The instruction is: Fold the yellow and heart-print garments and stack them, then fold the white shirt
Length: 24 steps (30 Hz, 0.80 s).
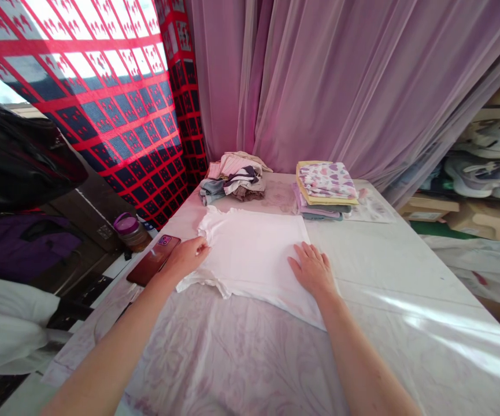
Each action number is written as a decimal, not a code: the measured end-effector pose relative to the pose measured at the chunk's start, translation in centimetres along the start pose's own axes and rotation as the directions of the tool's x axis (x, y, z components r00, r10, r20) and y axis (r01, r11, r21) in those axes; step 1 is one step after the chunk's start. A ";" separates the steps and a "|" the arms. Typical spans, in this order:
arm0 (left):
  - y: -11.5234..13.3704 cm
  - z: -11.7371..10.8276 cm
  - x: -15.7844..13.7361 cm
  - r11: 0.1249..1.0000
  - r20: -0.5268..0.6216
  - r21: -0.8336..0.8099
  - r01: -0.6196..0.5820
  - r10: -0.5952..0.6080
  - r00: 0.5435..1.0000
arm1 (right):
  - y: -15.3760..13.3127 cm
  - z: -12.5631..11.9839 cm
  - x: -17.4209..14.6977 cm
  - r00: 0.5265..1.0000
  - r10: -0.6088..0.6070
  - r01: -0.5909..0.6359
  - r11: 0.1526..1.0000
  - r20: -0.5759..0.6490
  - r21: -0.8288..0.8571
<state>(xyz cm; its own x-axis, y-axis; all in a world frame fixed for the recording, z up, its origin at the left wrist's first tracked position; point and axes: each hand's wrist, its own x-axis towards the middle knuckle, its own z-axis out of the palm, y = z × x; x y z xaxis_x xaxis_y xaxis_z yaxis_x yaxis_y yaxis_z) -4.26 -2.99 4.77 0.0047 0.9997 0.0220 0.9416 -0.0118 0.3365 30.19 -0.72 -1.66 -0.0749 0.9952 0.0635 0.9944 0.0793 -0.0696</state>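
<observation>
A white short-sleeved shirt (258, 248) with ruffled sleeve edges lies spread flat on the covered table, its neck end to the left and its hem to the right. At the neck end, my left hand (189, 255) has its fingers curled in and pinches the shirt's edge. My right hand (313, 268) rests palm down near the hem, fingers stretched out over the fabric. Just left of my left hand is a phone in a brown case (156, 260), partly behind my forearm.
A loose clothes heap (236, 176) sits at the back left of the table (388, 277). A folded clothes stack (325, 185) stands at the back right. Beyond the left edge is a purple-lidded jar (132, 231); shoes (477, 173) fill a shelf at right.
</observation>
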 end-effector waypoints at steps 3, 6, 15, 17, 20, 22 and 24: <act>0.8 2.8 -0.2 0.975 -0.010 -0.116 -0.191 0.191 0.982 | 0.0 0.1 0.0 1.000 -0.004 0.004 1.000 -0.015 0.002; 0.5 5.1 -0.7 0.960 -0.028 -0.072 -0.269 0.268 0.963 | 0.2 0.4 -0.1 0.999 -0.005 0.006 1.000 -0.032 0.019; -0.2 5.6 -1.3 0.941 -0.097 -0.082 -0.328 0.320 0.943 | 1.1 0.1 -2.3 0.971 -0.154 0.192 0.958 -0.182 0.215; 0.0 5.4 -1.6 0.932 -0.162 -0.118 -0.342 0.322 0.933 | 0.7 -0.5 -3.0 0.947 -0.239 0.295 0.911 -0.213 0.287; 0.6 5.1 -2.7 0.929 -0.223 -0.115 -0.353 0.322 0.920 | -0.4 -1.5 -4.4 0.935 -0.309 0.353 0.851 -0.173 0.388; 1.2 4.9 -3.6 0.919 -0.219 -0.101 -0.382 0.354 0.909 | -1.2 -2.0 -5.3 0.926 -0.355 0.375 0.825 -0.129 0.424; 1.9 4.7 -4.5 0.894 -0.186 -0.098 -0.436 0.414 0.891 | -1.7 -2.4 -6.1 0.912 -0.400 0.399 0.807 -0.094 0.434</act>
<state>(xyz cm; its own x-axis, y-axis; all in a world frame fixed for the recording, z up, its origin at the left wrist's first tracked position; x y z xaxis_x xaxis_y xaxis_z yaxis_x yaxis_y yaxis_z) -0.88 -7.40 0.85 0.3313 0.8823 0.3344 0.8071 -0.4486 0.3838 29.12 -7.05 0.43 -0.4594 0.8699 0.1792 0.7408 0.4866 -0.4630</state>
